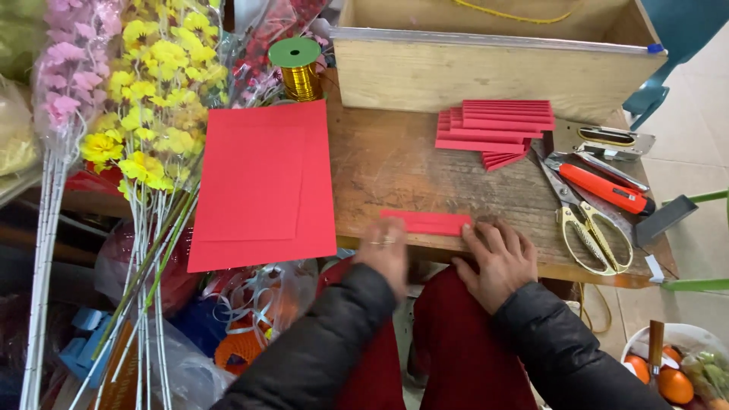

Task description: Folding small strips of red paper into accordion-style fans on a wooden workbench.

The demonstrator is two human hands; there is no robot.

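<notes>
A narrow folded strip of red paper [427, 222] lies flat near the front edge of the worn wooden worktop [395, 163], its long axis running left to right, roughly parallel to that edge, with the right end just a little lower than the left.

The left hand [386, 254] rests at the strip's left end, fingers curled down onto the worktop edge and blurred, with a ring on one finger; whether it pinches the paper cannot be told. The right hand [497, 258] lies open and flat, palm down, fingers spread and pointing toward the strip's right end, fingertips touching or just beside it. Both forearms, in dark padded sleeves, come up from the bottom of the view over red-clad knees.

Behind the strip, well apart, sits a stack of similar folded red strips [493, 127], fanned and lying the same way. To the left a large red paper sheet [264, 186] overhangs the front edge. Right of the stack lie gold-handled scissors [585, 220], an orange utility knife [607, 190] and a metal staple gun [604, 140]. A spool of gold ribbon with a green top [296, 68] stands at the back left, beside yellow artificial flowers [156, 99].
</notes>
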